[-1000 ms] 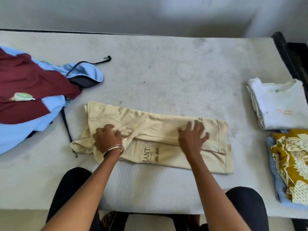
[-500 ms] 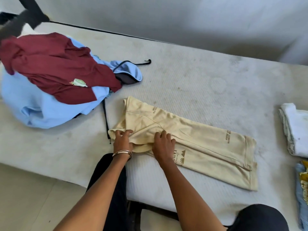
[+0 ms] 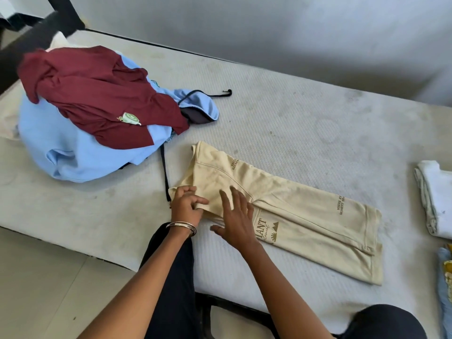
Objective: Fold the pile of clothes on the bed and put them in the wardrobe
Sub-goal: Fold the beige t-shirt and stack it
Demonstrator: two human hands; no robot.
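I kneel at the edge of the bed (image 3: pixel 281 123), its bare pale mattress filling the frame, with a cream shirt (image 3: pixel 288 204) lying part-folded across the middle, its long body running from about 10 o'clock down to 4 o'clock. My left hand (image 3: pixel 187 207), a metal bangle (image 3: pixel 182 227) at the wrist, has its fingers curled into the shirt's near corner, pinching the cloth at the 9 o'clock end of the garment. My right hand (image 3: pixel 238 217) lies just beside it at 3 o'clock, fingers straight and spread, resting flat on the fabric over the brown printed lettering. The two hands sit close together but do not touch. At 10 o'clock from the shirt, well apart from my hands, the unfolded pile waits: a maroon garment (image 3: pixel 97 99) with a small pale badge draped over a light blue hoodie (image 3: pixel 73 152), whose black drawcord (image 3: pixel 166 177) trails down the mattress to just beside my left hand. At the 3 o'clock edge of the frame a folded white shirt (image 3: pixel 437 199) rests on the bed, and below it, at about 4 o'clock, the edge of more folded clothes (image 3: pixel 446 277) in blue and yellow shows, mostly cut off. My dark-trousered knees sit at 6 o'clock against the mattress.
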